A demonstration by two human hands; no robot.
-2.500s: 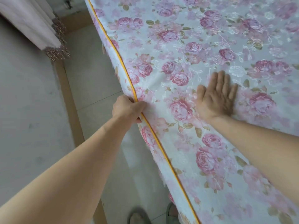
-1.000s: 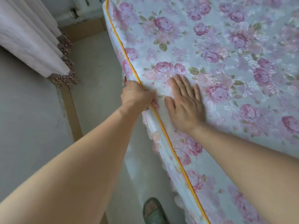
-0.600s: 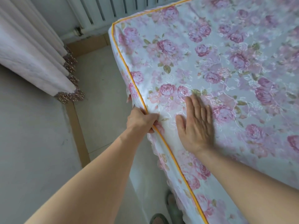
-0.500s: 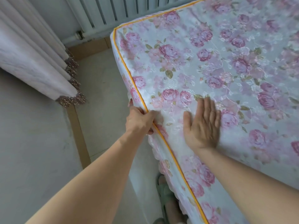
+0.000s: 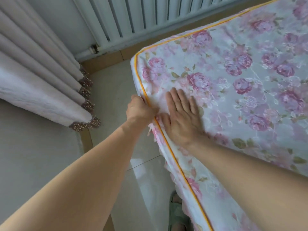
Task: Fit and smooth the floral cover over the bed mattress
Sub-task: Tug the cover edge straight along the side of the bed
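Note:
The floral cover [image 5: 236, 90], white with pink roses and orange piping [image 5: 168, 147] along its edge, lies over the bed mattress and fills the right side of the view. My left hand [image 5: 139, 110] is closed on the cover's side edge at the piping, a short way from the near corner [image 5: 136, 55]. My right hand [image 5: 180, 114] lies flat, fingers together, palm down on top of the cover just right of the piping. The mattress itself is hidden under the fabric.
A white radiator [image 5: 133, 15] runs along the far wall past the corner. A pale curtain [image 5: 38, 77] with a beaded hem hangs at the left. Glossy floor tiles [image 5: 115, 90] lie between bed and wall. A green slipper [image 5: 176, 214] shows by the bed's side.
Both hands have slid along the piped edge toward the bed's far corner, left hand still gripping the edge, right hand still flat. The corner and radiator have come into view.

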